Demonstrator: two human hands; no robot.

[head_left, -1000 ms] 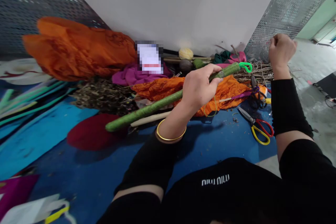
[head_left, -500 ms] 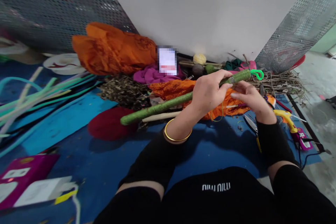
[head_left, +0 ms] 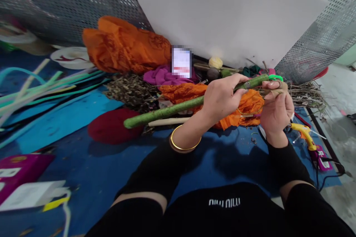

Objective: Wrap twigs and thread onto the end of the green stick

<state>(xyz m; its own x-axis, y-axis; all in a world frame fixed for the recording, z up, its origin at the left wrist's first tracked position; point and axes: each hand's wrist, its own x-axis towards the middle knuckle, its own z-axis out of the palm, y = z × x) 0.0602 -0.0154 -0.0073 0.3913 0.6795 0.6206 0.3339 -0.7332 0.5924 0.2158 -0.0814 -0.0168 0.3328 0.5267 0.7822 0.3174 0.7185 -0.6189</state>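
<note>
My left hand (head_left: 222, 94) is wrapped round a long stick covered in green yarn (head_left: 172, 111), which slants up to the right across the view. A bright green loop (head_left: 275, 78) sticks out of its upper right end. Just below that loop, my right hand (head_left: 278, 113) is closed, its fingertips pinched on a thin tan strip (head_left: 274, 92) whose kind I cannot make out. Orange cloth (head_left: 236, 113) lies under the stick, between my hands. Beneath the stick's lower left end is a dark red round piece (head_left: 108, 129), and a pale stick (head_left: 167, 121) lies alongside.
Dried plant stems (head_left: 128, 90), purple cloth (head_left: 158, 77) and a blurred-out screen (head_left: 181, 62) lie along the back. A yellow glue gun (head_left: 303, 131) rests at the right. Coloured tubes (head_left: 33, 96) and a magenta box (head_left: 22, 174) are on the left. A white board (head_left: 222, 11) stands behind.
My right hand has moved right from under the stick, and its loosely spread fingers have closed into a pinch near the green loop. My left hand still grips the stick.
</note>
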